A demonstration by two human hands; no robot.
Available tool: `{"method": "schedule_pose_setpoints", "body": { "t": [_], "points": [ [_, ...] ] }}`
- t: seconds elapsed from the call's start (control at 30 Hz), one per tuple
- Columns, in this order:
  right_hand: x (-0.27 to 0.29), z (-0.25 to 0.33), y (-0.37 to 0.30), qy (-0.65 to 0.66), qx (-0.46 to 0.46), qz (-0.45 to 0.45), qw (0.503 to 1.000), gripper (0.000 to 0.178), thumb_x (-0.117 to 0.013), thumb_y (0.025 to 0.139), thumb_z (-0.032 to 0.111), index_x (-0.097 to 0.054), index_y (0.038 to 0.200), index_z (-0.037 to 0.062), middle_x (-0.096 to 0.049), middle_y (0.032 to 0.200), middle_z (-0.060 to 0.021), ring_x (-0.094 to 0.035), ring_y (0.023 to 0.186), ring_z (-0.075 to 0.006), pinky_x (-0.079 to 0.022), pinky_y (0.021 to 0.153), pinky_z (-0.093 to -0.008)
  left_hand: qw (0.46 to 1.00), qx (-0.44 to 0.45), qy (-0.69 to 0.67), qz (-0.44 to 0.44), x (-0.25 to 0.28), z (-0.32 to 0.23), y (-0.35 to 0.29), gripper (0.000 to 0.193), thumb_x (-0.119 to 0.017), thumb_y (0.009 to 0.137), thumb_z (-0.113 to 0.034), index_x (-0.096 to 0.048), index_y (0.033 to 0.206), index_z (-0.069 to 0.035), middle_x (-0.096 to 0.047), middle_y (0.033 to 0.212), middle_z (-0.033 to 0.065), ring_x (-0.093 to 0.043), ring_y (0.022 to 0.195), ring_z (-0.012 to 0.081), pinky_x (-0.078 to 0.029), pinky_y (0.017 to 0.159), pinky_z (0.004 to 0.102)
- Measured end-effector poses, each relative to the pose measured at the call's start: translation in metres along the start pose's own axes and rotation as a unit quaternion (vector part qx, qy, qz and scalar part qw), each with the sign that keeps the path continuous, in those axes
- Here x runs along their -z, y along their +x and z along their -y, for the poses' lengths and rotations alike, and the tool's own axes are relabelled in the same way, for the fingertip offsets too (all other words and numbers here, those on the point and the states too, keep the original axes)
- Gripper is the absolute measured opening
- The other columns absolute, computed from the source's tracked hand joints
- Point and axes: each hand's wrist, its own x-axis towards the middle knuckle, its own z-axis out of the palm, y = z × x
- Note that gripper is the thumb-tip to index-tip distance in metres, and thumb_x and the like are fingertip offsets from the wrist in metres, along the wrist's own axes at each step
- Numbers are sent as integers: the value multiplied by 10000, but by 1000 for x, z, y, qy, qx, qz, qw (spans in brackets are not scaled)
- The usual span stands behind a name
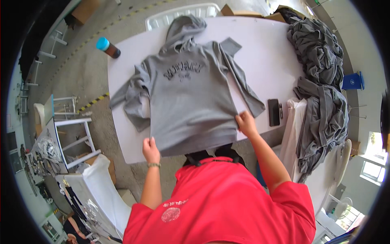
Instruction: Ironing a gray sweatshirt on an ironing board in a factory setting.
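A grey hooded sweatshirt (191,97) with dark lettering on its chest lies face up on a pale table (264,49). Its hood points to the far edge, and its hem hangs toward me. My left hand (151,151) pinches the hem's left corner, a bracelet on its wrist. At the right side, just above the hem, my right hand (246,123) grips the fabric. Both sleeves lie loosely bent beside the body of the garment. Between my hands the lower front is drawn out with soft creases.
A bottle with a blue lid (108,47) is at the table's far left. A phone (274,112) and a slim dark pen-like item (280,110) lie at right, near heaped grey garments (319,57). Behind the table are a translucent bin (183,11) and cardboard boxes (243,12).
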Motion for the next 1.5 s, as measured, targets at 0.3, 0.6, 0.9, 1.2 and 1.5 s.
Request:
{"method": "schedule_pose_setpoints", "body": {
  "t": [0.3, 0.6, 0.9, 1.2, 1.5],
  "points": [
    [-38, -133, -69, -44, -65, 48, 996, 292, -707, 944, 291, -696, 1009, 6, -743, 802, -124, -712, 654, -210, -574, 608, -378, 980, -145, -83, 112, -11, -78, -10, 252, -716, 986, -214, -644, 1113, -9, -711, 1026, 138, -699, 914, 264, -563, 866, 370],
    [-19, -256, -195, 50, -230, -5, 972, 266, -700, 943, 257, -725, 1028, 6, -761, 834, -107, -733, 664, -184, -590, 632, -358, 391, -422, -611, 544, 124, -506, -139, 195, -498, 1032, -57, -656, 1066, 52, -693, 988, 150, -676, 799, 220, -566, 718, 345],
    [-23, -324, -379, 201, -393, -161, 883, 218, -670, 961, 200, -703, 1035, -2, -738, 796, -89, -705, 620, -183, -570, 532, -352, 120, -504, -388, 763, 75, -562, -318, 426, -641, 1008, -328, -696, 887, 76, -645, 801, 166, -628, 594, 248, -473, 467, 331],
    [-114, -505, -564, 388, -440, -245, 772, 236, -640, 985, 212, -710, 944, -11, -735, 784, -103, -710, 606, -192, -569, 507, -361, 26, -420, -349, 837, 57, -499, -558, 435, -586, 1037, -330, -681, 848, 50, -637, 761, 147, -608, 542, 237, -462, 451, 329],
    [-177, -589, -703, 485, -537, -287, 627, 216, -616, 995, 181, -708, 910, 4, -722, 742, -126, -692, 548, -221, -554, 454, -378, -17, -356, -326, 875, 14, -486, -695, 463, -556, 1056, -355, -681, 844, 36, -636, 740, 139, -611, 542, 233, -465, 453, 326]
  ]
}}
